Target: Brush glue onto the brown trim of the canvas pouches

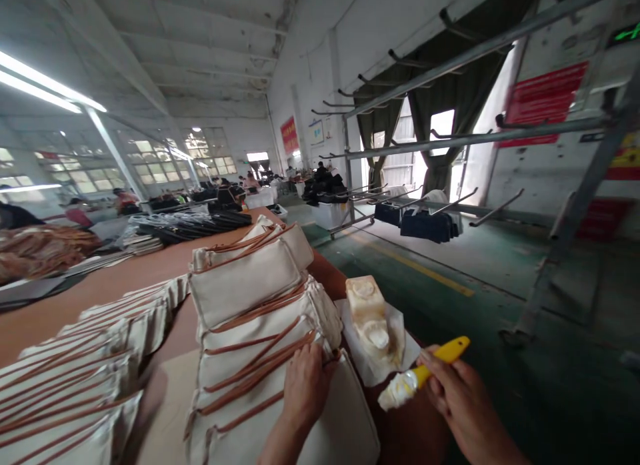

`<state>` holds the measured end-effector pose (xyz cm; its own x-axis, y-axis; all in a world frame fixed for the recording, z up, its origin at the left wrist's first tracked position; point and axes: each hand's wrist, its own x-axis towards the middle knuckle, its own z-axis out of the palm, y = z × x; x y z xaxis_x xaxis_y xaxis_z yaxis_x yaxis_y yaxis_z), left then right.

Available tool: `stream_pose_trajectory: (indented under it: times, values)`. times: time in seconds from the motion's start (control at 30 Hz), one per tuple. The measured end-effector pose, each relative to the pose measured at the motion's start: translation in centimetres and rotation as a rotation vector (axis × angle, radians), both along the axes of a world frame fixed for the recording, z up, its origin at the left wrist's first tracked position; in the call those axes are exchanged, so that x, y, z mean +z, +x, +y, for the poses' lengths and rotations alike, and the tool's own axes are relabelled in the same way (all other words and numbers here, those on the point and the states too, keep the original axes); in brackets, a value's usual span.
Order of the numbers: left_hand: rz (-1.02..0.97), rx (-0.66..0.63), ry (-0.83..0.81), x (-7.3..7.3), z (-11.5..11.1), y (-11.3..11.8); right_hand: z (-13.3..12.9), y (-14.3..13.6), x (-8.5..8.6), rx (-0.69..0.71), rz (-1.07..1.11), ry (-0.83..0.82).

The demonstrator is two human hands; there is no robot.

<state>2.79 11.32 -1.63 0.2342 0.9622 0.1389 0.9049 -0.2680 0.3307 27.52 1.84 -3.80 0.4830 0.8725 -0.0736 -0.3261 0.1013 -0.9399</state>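
My left hand (306, 388) rests flat on a stack of cream canvas bags (260, 318) with brown leather straps, its fingers over the straps near the stack's right edge. My right hand (457, 391) grips a yellow-handled brush (425, 373) whose bristle end is thick with white glue and points left, toward the bags. Just beyond the brush stands a glue-crusted container (369, 311) on a white sheet (407, 350). A second row of the same bags (85, 358) lies fanned out to the left.
The brown worktable (125, 275) stretches away, with dark piled goods (190, 226) and tan material (40, 251) further back. To the right lie a green floor with a yellow line (420, 268) and metal racks (450, 141) holding dark items. People work in the distance.
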Motion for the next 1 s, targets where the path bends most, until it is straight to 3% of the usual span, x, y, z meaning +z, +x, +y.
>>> stream_pose_trajectory:
  times: [0.1,0.23,0.37,0.47,0.6,0.73,0.9,1.0]
  values:
    - [-0.032,-0.034,-0.096,0.0,-0.3,0.2,1.3,-0.5,0.7,-0.012,-0.101,0.028]
    - [-0.109,-0.177,-0.187,0.5,-1.5,-0.4,2.8,-1.4,2.3,0.065,-0.188,0.104]
    - [-0.342,-0.278,-0.303,1.0,-2.9,-1.2,3.2,-2.1,3.4,0.146,-0.323,0.174]
    - [-0.51,-0.299,-0.385,1.1,-3.6,-1.5,2.9,-2.8,4.3,0.202,-0.4,0.214]
    - [-0.59,-0.258,-0.406,0.4,-3.9,-1.9,2.5,-3.2,5.2,0.233,-0.435,0.231]
    - [-0.469,-0.169,-0.277,-0.8,-4.2,-2.1,2.0,-2.6,5.2,0.198,-0.418,0.193]
    - [-0.245,-0.209,-0.001,-1.7,-5.2,-1.8,1.1,-1.6,3.9,0.139,-0.356,0.126]
    - [-0.083,-0.215,0.244,-2.4,-5.5,-1.9,0.6,-1.2,2.8,0.141,-0.327,0.112]
